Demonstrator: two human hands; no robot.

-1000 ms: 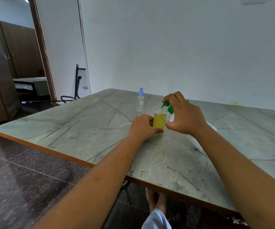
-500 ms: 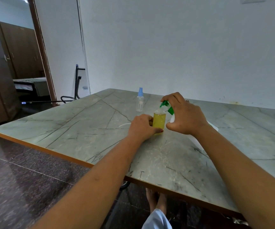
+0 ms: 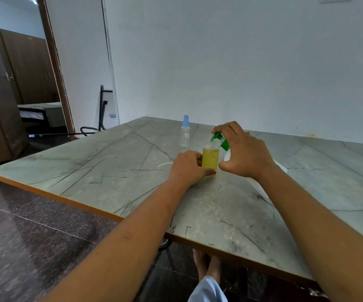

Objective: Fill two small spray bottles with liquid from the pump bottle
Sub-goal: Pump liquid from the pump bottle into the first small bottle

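No readable text, label, brand or number anywhere.

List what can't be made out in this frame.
- Head view: most of the pump bottle is hidden behind the right hand; only its green head and a white sliver show.
- Head view: the mouth of the yellow-filled bottle is too small to tell whether liquid is flowing. The left hand covers the bottle's near side.
- Head view: the blue-capped spray bottle is too small to judge its contents.

Grey marble-patterned table (image 3: 110,166) with an orange edge, white wall (image 3: 241,62), dark tiled floor (image 3: 23,236), brown door frame (image 3: 55,68).
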